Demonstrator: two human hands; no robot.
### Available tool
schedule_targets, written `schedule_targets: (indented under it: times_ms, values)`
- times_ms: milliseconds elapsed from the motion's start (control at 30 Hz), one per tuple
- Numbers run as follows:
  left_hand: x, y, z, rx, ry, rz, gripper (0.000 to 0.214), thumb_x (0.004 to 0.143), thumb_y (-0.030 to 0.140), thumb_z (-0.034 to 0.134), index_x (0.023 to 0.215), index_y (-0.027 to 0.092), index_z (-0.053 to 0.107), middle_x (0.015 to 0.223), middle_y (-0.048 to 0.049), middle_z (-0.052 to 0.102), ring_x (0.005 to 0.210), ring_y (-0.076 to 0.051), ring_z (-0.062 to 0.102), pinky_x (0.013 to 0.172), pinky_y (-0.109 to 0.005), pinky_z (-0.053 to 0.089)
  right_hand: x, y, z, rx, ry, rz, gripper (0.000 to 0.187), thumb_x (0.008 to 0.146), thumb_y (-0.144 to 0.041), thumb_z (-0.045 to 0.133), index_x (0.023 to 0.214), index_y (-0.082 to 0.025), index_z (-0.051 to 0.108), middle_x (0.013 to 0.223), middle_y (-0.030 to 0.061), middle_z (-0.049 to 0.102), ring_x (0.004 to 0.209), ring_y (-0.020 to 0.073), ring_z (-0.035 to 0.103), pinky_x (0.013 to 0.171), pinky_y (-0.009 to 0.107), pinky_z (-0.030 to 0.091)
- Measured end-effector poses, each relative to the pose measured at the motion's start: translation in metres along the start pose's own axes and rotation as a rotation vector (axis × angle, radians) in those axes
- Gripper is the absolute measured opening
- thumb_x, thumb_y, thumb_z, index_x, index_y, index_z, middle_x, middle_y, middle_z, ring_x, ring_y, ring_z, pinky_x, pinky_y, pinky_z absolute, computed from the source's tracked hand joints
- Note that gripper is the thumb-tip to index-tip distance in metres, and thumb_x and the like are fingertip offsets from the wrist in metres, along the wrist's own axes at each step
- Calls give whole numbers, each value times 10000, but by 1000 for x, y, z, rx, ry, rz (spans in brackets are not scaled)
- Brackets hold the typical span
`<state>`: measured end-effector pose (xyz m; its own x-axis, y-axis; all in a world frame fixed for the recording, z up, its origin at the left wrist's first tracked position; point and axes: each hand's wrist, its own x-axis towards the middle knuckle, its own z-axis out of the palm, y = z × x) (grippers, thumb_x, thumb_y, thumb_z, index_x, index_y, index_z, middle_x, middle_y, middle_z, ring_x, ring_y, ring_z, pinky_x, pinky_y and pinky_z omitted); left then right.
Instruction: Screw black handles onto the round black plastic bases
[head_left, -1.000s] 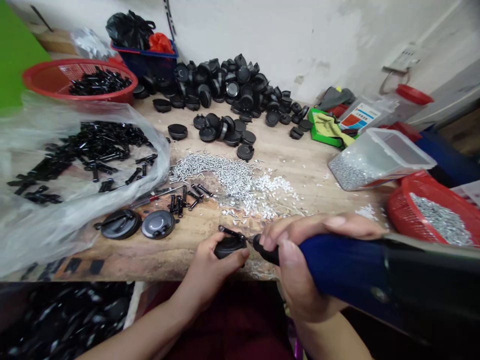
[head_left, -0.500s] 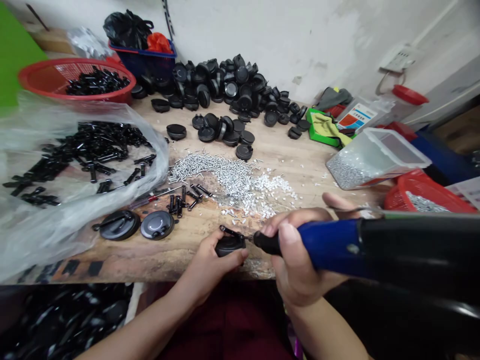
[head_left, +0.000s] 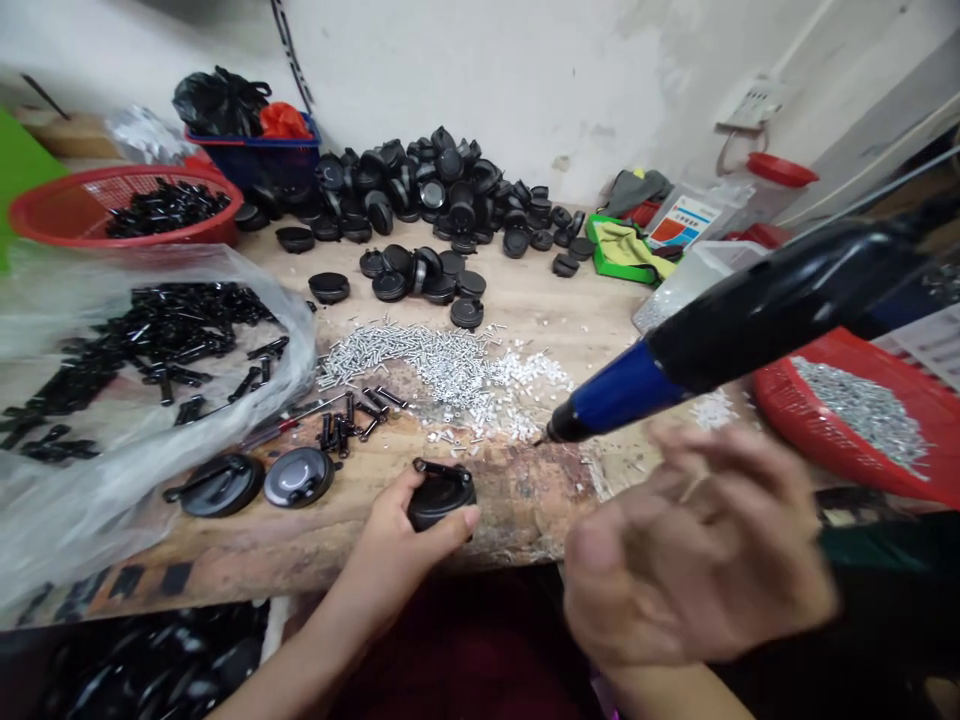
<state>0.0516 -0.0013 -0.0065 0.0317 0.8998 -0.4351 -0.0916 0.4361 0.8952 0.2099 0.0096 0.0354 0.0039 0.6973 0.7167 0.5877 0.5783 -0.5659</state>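
Note:
My left hand [head_left: 401,545] is closed around a round black lid-like part [head_left: 441,503] at the table's front edge. Across that part's top lies a narrow black lever [head_left: 444,470]. My right hand [head_left: 697,565] is blurred, its fingers loosely curled and apart, with nothing visible in them. Beyond it an electric screwdriver [head_left: 637,385], blue and black, hangs slanted in the air, its tip pointing down left. Two more round black parts [head_left: 298,476] lie to the left of my left hand. Several loose black levers [head_left: 341,425] are behind them.
Metal pins [head_left: 442,365] and small white pieces [head_left: 529,370] are spread mid-table. Round black parts [head_left: 435,190] are heaped by the wall. At left are a plastic bag [head_left: 292,330] of levers and a red basket [head_left: 45,215]. A red basket [head_left: 780,420] with metal pieces stands right.
My right hand has let go of the electric screwdriver and drawn back. The screwdriver has swung up, away from the round part. My left hand still holds that part.

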Motion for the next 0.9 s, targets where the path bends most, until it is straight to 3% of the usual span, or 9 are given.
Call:
schedule_targets:
  times_ms: [100,167,233,333,533,700,900]
  values:
    - [-1,0,1,141,-10,151,388,669,247,736,1025,174,599,956,-45,676,876,-209,622,779,-297,477,-13,-4,9,86,-173,-7,373,820,-276,619,1173,-302,500,1162,70,493,1079,246,539,887,446,508]
    - [-3,-1,1,276,5,295,355,686,197,698,1024,196,589,983,-40,664,911,-216,615,802,-307,472,-15,-4,17,107,-384,75,232,851,-216,589,1081,-245,589,1117,73,542,1051,214,553,890,391,515]
    - [-6,-2,0,407,35,431,305,701,159,665,992,207,589,965,-35,648,910,-211,603,818,-306,459,-17,-1,25,112,-507,116,189,892,-160,510,1034,-225,616,1032,62,590,993,190,573,867,360,520]
    - [-11,-2,-2,462,36,548,290,723,130,633,998,214,592,1009,-46,629,961,-211,585,873,-309,439,-20,2,32,132,-556,119,213,909,-106,447,1005,-207,609,963,48,619,937,171,594,844,325,517]
    - [-14,-5,-15,486,22,588,333,727,117,624,1041,212,565,1058,-62,601,1019,-221,569,898,-326,450,-26,-5,42,181,-545,128,203,913,-87,423,1004,-201,565,971,51,588,933,155,601,834,294,512]
    - [-21,-30,-48,576,86,644,388,742,117,607,1099,228,503,1104,-64,576,1052,-214,564,916,-354,465,-23,-9,63,279,-717,81,122,929,-159,461,962,-189,574,926,42,573,891,140,597,802,265,508]
    - [-38,-59,-113,694,489,643,436,751,271,687,1139,220,497,1096,-76,586,1030,-238,581,921,-403,468,-27,-25,118,152,-804,-12,165,930,-249,471,1043,-180,571,1039,80,560,916,187,588,787,319,516]
